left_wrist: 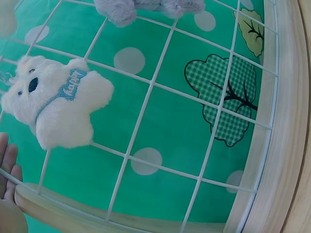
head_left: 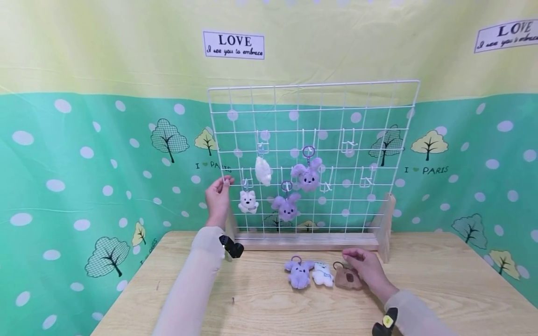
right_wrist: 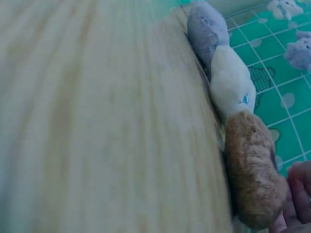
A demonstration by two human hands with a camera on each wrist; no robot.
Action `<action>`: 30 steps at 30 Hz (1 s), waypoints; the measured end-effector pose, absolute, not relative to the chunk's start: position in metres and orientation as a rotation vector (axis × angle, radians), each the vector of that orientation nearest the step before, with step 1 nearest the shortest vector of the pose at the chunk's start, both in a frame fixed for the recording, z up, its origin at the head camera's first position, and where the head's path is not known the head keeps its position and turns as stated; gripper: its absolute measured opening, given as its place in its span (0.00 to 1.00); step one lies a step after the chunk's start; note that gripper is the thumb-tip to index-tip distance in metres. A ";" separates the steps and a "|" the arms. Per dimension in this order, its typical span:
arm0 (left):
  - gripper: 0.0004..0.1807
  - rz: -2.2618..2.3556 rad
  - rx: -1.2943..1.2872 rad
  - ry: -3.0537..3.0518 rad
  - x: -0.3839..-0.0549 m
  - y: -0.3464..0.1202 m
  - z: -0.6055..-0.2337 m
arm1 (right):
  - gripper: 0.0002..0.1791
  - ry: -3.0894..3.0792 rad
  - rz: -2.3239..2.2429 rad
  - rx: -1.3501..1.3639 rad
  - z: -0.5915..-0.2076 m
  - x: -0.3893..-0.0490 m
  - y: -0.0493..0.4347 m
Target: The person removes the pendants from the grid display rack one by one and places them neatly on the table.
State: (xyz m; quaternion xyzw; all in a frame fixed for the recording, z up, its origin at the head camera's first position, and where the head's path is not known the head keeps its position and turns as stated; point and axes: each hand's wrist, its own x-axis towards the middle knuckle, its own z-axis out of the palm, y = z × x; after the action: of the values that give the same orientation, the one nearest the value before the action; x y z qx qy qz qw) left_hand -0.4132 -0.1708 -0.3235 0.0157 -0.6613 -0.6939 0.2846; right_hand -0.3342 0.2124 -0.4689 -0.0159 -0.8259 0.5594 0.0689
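Note:
My left hand point(head_left: 217, 200) grips the left edge of a white wire grid rack point(head_left: 313, 84), thumb in front. In the left wrist view that hand point(left_wrist: 9, 179) shows only at the lower left. On the rack's hooks hang two white plush keychains point(head_left: 248, 201) and two purple rabbit plush keychains point(head_left: 308, 178). My right hand point(head_left: 371, 270) rests at the right side of a brown plush keychain point(head_left: 347, 279) lying on the table, fingers loosely bent. In the right wrist view the brown plush point(right_wrist: 252, 170) partly hides the fingers.
A purple rabbit keychain point(head_left: 300, 275) and a white plush keychain point(head_left: 322, 274) lie left of the brown one on the wooden table point(head_left: 252, 312). Unused hooks point(head_left: 349, 147) hang on the grid's right side. A wooden base point(head_left: 307, 242) holds the rack before a green patterned curtain point(head_left: 84, 196).

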 end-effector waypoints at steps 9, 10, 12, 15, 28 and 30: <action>0.13 -1.861 0.043 -1.779 -0.412 -0.170 -0.324 | 0.16 -2.442 1.698 0.068 -0.422 -0.325 0.204; 0.13 -1.859 0.044 -1.781 -0.412 -0.170 -0.324 | 0.17 -2.427 1.691 0.090 -0.415 -0.323 0.203; 0.13 -1.860 0.042 -1.780 -0.412 -0.170 -0.324 | 0.19 -2.388 1.678 0.127 -0.401 -0.321 0.200; 0.13 -1.859 0.039 -1.771 -0.412 -0.171 -0.323 | 0.21 -2.334 1.687 0.181 -0.382 -0.317 0.198; 0.12 -1.832 0.021 -1.749 -0.414 -0.170 -0.324 | 0.24 -2.212 1.630 0.370 -0.322 -0.320 0.189; 0.12 -1.832 0.023 -1.757 -0.413 -0.170 -0.323 | 0.24 -2.221 1.609 0.380 -0.312 -0.321 0.185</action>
State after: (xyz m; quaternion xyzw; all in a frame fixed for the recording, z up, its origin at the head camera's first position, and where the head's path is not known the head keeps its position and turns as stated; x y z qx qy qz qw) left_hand -0.4133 -0.1703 -0.3232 0.0088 -0.6608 -0.6891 0.2971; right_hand -0.3207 0.1851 -0.3124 0.1347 -0.7883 0.5711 0.1851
